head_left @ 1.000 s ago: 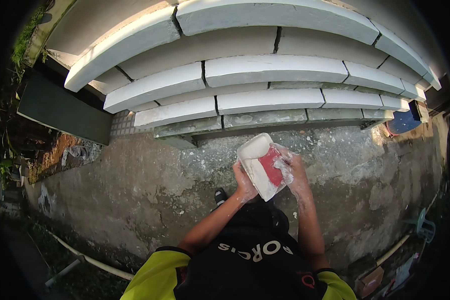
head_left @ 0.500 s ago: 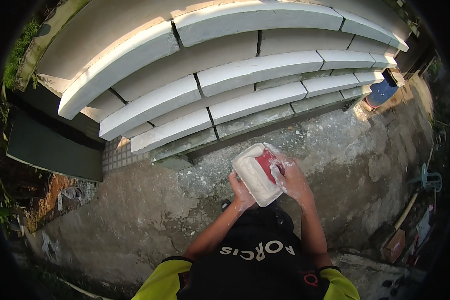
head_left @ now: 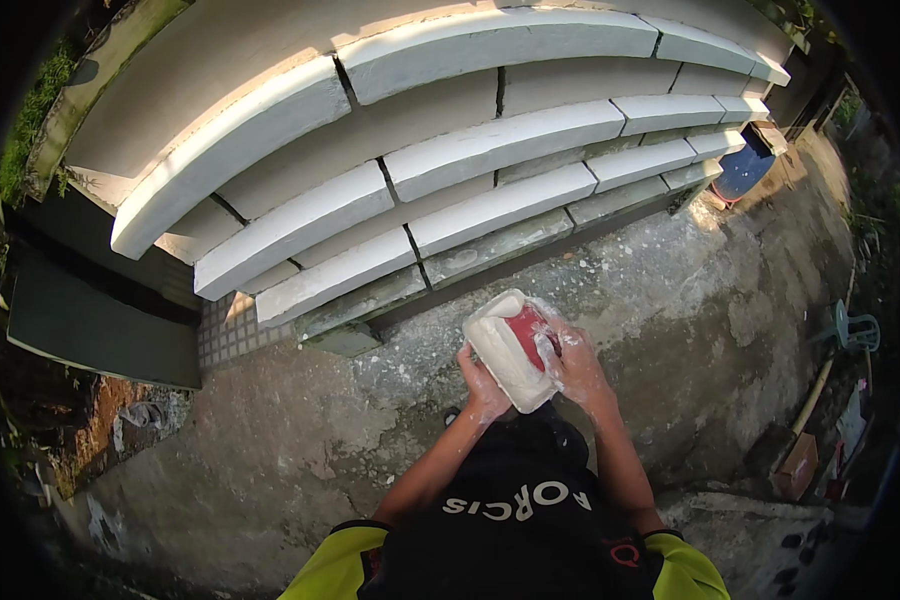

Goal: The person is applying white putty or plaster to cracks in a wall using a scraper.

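A small rectangular tub (head_left: 533, 404) of thick white paste (head_left: 504, 350) is held tilted in front of my body. My left hand (head_left: 483, 388) is wrapped round its near left side, the thumb up along the wall. My right hand (head_left: 576, 368), smeared with white, grips a flat red scraper (head_left: 526, 326) whose face lies against the paste. A ridge of paste is heaped at the tub's far end, beyond the scraper. The scraper's lower edge is sunk in the paste or hidden by it.
Ahead stand stepped white ledges (head_left: 500, 150) with dark vertical gaps. Stained concrete floor (head_left: 290, 430) with white splatters surrounds me. A blue drum (head_left: 742, 172) stands far right, a green plastic chair (head_left: 854, 328) and a cardboard box (head_left: 796, 466) at the right. A dark green panel (head_left: 100, 325) is at left.
The red scraper has slid slightly toward the tub's far end, and the paste there looks more heaped. The view has turned a little to the right. Both hands keep their holds.
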The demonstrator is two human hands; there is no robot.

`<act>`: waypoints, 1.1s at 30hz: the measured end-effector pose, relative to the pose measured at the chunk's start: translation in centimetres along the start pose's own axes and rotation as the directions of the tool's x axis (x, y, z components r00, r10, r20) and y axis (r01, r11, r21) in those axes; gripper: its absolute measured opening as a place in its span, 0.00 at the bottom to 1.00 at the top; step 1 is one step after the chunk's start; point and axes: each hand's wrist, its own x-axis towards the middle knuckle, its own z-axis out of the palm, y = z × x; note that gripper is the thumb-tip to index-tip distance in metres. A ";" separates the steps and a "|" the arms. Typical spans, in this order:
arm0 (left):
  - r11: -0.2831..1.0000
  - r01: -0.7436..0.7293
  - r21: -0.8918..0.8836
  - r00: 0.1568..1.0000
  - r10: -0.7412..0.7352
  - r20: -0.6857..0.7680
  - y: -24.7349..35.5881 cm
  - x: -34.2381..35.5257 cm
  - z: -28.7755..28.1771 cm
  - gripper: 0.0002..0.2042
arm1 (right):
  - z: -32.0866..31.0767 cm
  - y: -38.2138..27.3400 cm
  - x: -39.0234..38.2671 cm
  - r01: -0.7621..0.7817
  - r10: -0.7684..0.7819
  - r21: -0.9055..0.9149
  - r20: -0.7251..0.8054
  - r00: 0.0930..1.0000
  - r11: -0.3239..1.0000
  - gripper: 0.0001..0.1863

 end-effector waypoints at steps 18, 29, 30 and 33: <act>0.999 -0.006 0.050 1.000 0.006 0.004 -2.6 2.1 1.7 0.40 | -2.8 4.3 1.2 -0.030 0.084 0.423 -0.110 0.990 0.906 0.27; 0.999 0.020 0.033 0.999 -0.021 0.031 -3.1 2.5 2.9 0.40 | -5.6 4.6 2.5 -0.055 0.107 0.455 -0.088 0.990 0.889 0.25; 0.999 0.031 0.022 0.998 -0.032 0.048 -3.0 2.4 2.8 0.40 | -5.7 4.3 2.5 -0.054 0.106 0.456 -0.090 0.990 0.888 0.25; 0.999 0.040 0.019 0.998 -0.041 0.049 -2.9 2.6 2.5 0.40 | -5.7 3.9 2.7 -0.048 0.062 0.349 -0.028 0.998 0.936 0.25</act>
